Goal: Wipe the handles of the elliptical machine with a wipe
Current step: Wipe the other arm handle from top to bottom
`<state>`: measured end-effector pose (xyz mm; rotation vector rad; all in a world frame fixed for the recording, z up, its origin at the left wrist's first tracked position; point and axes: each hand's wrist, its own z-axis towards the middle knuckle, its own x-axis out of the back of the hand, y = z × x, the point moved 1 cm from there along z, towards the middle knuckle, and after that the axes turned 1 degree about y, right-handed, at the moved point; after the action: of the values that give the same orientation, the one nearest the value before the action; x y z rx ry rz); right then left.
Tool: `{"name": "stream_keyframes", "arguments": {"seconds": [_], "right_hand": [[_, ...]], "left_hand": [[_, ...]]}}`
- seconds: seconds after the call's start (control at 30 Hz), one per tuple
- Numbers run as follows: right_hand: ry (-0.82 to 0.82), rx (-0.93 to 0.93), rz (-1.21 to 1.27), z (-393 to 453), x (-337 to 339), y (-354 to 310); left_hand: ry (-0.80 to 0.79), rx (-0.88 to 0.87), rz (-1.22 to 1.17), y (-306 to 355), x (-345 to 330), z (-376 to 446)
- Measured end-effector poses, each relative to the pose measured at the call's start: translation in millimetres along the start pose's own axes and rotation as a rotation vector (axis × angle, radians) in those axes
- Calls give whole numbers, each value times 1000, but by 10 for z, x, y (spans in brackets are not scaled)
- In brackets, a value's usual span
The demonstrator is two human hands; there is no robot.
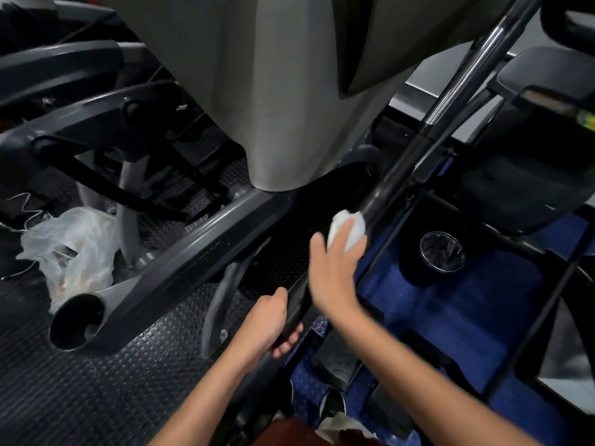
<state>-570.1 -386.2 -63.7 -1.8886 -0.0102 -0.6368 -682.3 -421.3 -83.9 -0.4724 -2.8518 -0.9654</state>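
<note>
Cup holder at 8 o'clock, round dark opening on the end of the elliptical's grey console arm; nothing visible inside. Second round cup at 3 o'clock with a chrome rim; contents too dark to tell. Crumpled clear plastic bag on the studded black rubber floor at 9 o'clock; contents not readable. Big grey shroud of the machine fills 12 o'clock. Blue patterned flooring at 4 o'clock with dark frame bars crossing it.

Long black handle runs diagonally from 6 o'clock up to 1 o'clock, matte black lower section, turning shiny chrome higher up. The console arm sits just beside it on the left.

Left hand is clamped round the lower handle, fingers curled under it. Right hand is above it on the same bar, motion-blurred, pressing a bunched white wipe against the handle near frame centre; fingers closed over the wipe. Hands are apart, left below right.
</note>
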Motion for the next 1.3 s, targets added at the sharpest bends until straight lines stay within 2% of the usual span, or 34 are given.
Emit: {"name": "stream_keyframes", "arguments": {"seconds": [0.07,0.13,0.43,0.53,0.67,0.77,0.97,1.1,1.2,1.3], "right_hand": [[-114,133,-1,-315,-46,208],[-128,169,7,-323,-3,314],[-41,-9,26,564,364,-18],[-93,70,-46,254,214,60],[-213,40,55,-369,32,204],[-294,24,70,-487,34,237],[-139,117,-57,343,246,181],[-70,-29,21,650,344,103],[-77,99,-72,287,146,186],[-200,115,-7,-346,-41,330]], "left_hand": [[-4,5,-22,-3,-4,11],[-10,8,-20,-15,-8,22],[-14,3,24,-17,0,10],[-10,11,19,-25,-5,22],[16,-27,-20,-29,-15,42],[29,-34,-14,-17,-13,41],[12,38,14,-4,-17,22],[25,53,13,38,-19,-39],[60,31,7,42,-34,-35],[156,-58,-2,-3,-38,3]]}}
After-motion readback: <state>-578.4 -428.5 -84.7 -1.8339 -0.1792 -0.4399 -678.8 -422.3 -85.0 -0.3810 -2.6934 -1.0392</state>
